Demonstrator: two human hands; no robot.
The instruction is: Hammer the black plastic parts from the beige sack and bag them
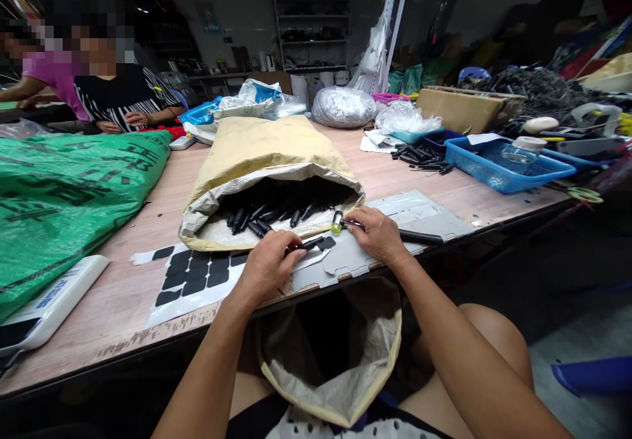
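My left hand [271,261] pinches a slim black pen-like part [312,244], which lies level over a grey sheet [353,259] at the table's front edge. My right hand [378,233] is closed on a small hammer, with its metal-and-yellow head [336,222] close to the part's right end. The black hammer handle [421,236] sticks out to the right beyond my fist. Just behind my hands, a tan sack [274,139] lies with its mouth towards me, holding several black pen-like parts [257,215]. Left of my left hand is a white sheet of black stickers [198,272].
Another tan sack [330,386] hangs open below the table edge, between my knees. A green sack [74,195] and a white device [59,304] occupy the left. A blue tray [503,169] and loose black parts [422,157] lie right. A co-worker [123,97] sits back left.
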